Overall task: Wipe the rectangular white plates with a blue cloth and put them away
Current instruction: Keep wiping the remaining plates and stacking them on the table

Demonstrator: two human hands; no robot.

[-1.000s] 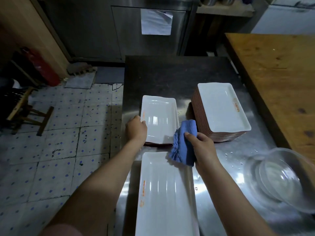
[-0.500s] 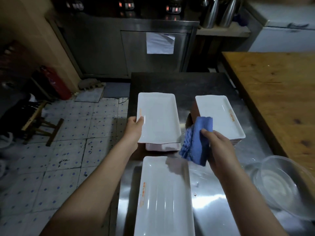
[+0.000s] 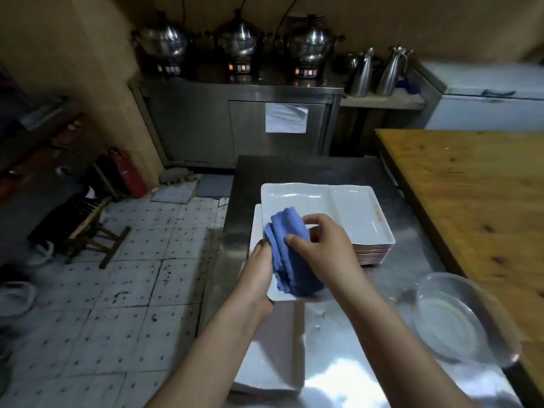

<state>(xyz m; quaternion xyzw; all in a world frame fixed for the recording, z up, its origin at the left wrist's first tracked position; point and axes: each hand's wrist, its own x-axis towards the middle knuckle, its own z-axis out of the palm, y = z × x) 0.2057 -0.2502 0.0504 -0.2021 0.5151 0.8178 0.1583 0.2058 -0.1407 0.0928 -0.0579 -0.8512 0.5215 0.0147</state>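
Gripping a white plate (image 3: 294, 201) with our left hand (image 3: 259, 275), we clutch the blue cloth (image 3: 290, 254) against it with our right hand (image 3: 326, 245).

- A restaurant-style working kitchen, by the look of its fittings.
- Steel counter (image 3: 347, 378) in the near middle, carrying a tall stack of matching white plates (image 3: 372, 254).
- Steel cabinet (image 3: 200, 128) at the far wall, with three lidded steel pots (image 3: 240, 39) on lit electric bases.
- Two steel jugs (image 3: 360, 73) on a far shelf.
- White chest freezer (image 3: 485, 110) far right.
- Worn tiled floor (image 3: 132, 290) and a red fire extinguisher (image 3: 126, 172) on the left.
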